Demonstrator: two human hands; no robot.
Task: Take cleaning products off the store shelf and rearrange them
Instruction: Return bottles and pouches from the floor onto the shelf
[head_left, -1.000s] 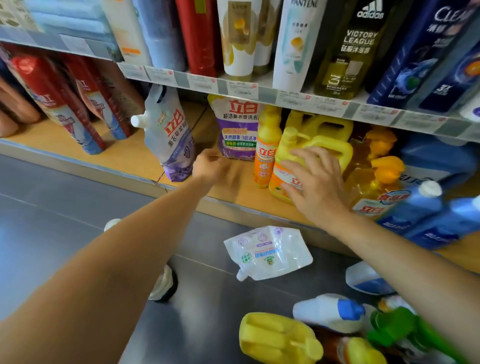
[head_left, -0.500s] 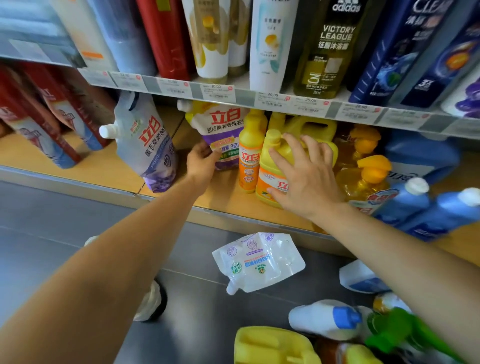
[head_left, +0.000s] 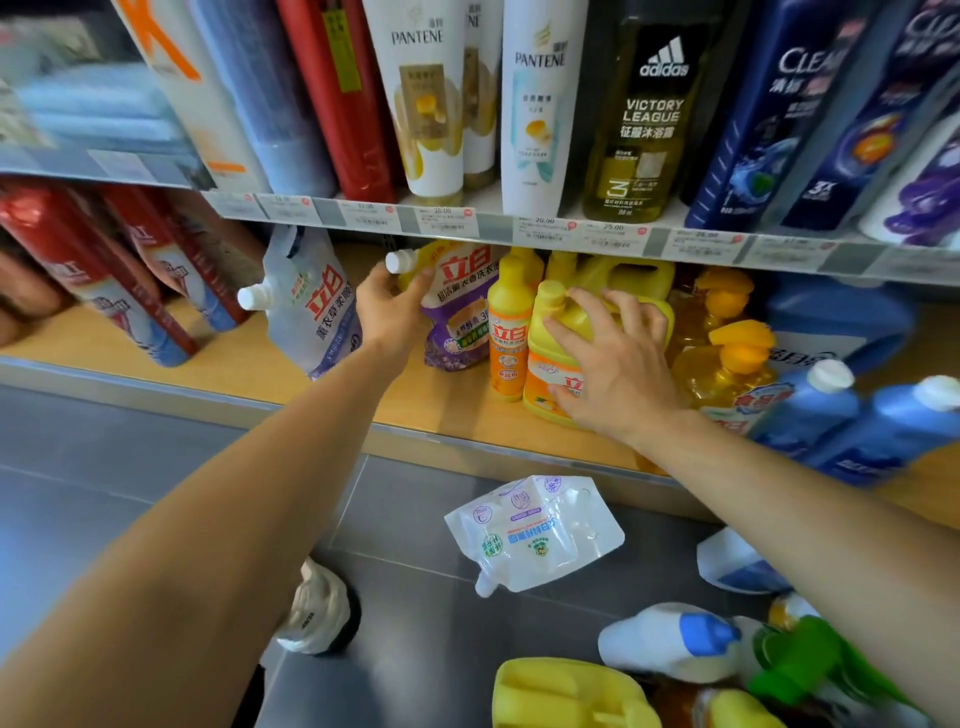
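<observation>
Pinching purple pouch (head_left: 462, 317) at its top-left corner with left grip (head_left: 387, 312): thumb curled over the front, fingers wrapped behind, just under the white spout cap (head_left: 397, 261). Standing upright on wooden lower shelf (head_left: 441, 415), toward the back, top tucked under the price-tag rail (head_left: 447, 221). Sitting just left of orange bottle (head_left: 509, 332), contact not clear. Next right, just beside that bottle: yellow jug (head_left: 540, 382), upright near the shelf front. Resting right grip (head_left: 618, 374) on that jug, fingers spread wide and draped over handle and shoulder, not curled round anything, holding nothing. Behind it: rear jug (head_left: 623, 273), mostly hidden. Further right: amber bottles (head_left: 727, 364) with orange caps, then two blue bottles (head_left: 810, 410) with white caps, leaning. Left of purple pouch, apart from it: white-and-blue pouch (head_left: 317, 312), upright, spout pointing left. Far left: red packs (head_left: 88, 275), leaning. On upper shelf: Pantene bottles (head_left: 431, 104), adidas bottle (head_left: 649, 119), dark blue Clear bottles (head_left: 769, 114). Down on grey floor (head_left: 104, 467): clear pouch (head_left: 535, 535) lying flat, spout toward the camera; floor jug (head_left: 566, 691) on its side at the bottom edge; white bottle (head_left: 670, 642) with blue cap; green sprayer (head_left: 800, 660); white shoe (head_left: 322, 608).
</observation>
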